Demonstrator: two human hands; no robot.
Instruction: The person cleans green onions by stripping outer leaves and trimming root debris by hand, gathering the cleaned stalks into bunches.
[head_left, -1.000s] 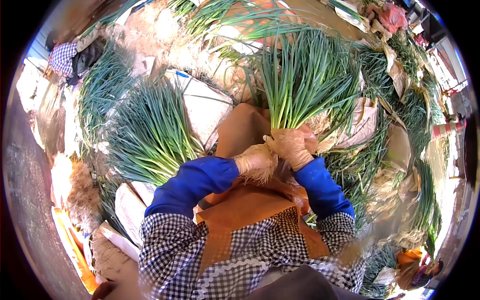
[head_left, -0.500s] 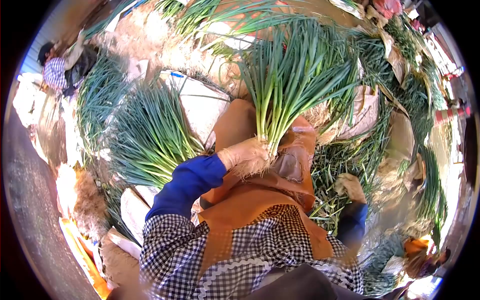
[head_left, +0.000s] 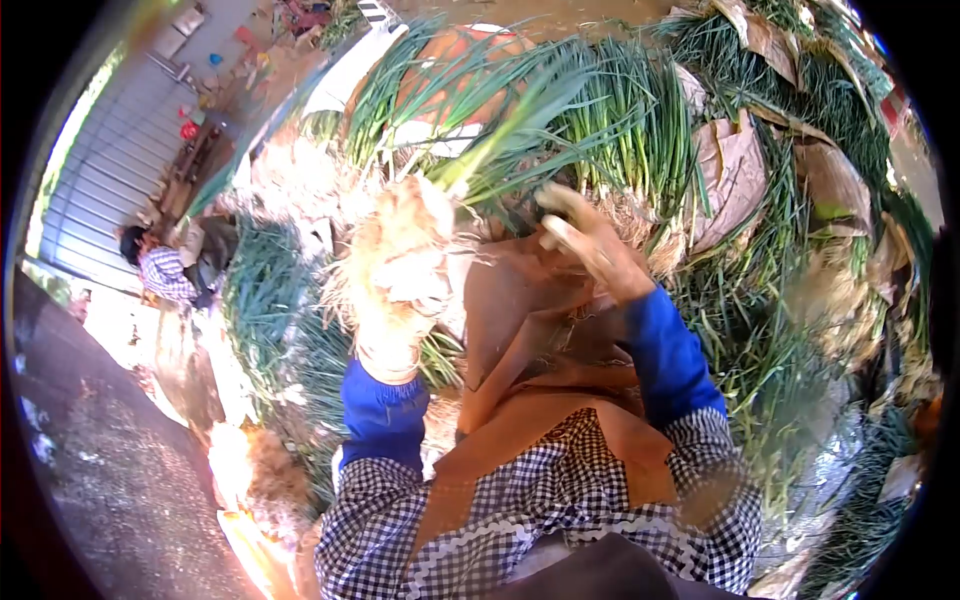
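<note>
My left hand (head_left: 408, 235), washed out by bright light, is closed around a bunch of green onions (head_left: 500, 135). Their pale stringy roots hang out around the hand, and the green leaves point up and to the right. To the right, over the brown apron (head_left: 530, 300) on my lap, my right hand (head_left: 600, 245) is raised with fingers apart and nothing visible in it. Just beyond it stand more green onions (head_left: 640, 130), roots toward me.
Piles of green onions (head_left: 270, 290) lie on the left, and loose green leaves (head_left: 745, 350) cover the ground at right. Brown sacking (head_left: 730, 180) lies among them. Another person (head_left: 170, 265) sits at far left near a corrugated metal wall (head_left: 100, 190).
My left hand has moved up and left with the bunch, which now leans right. The right hand has risen from the loose leaves to above my lap. The view has turned.
</note>
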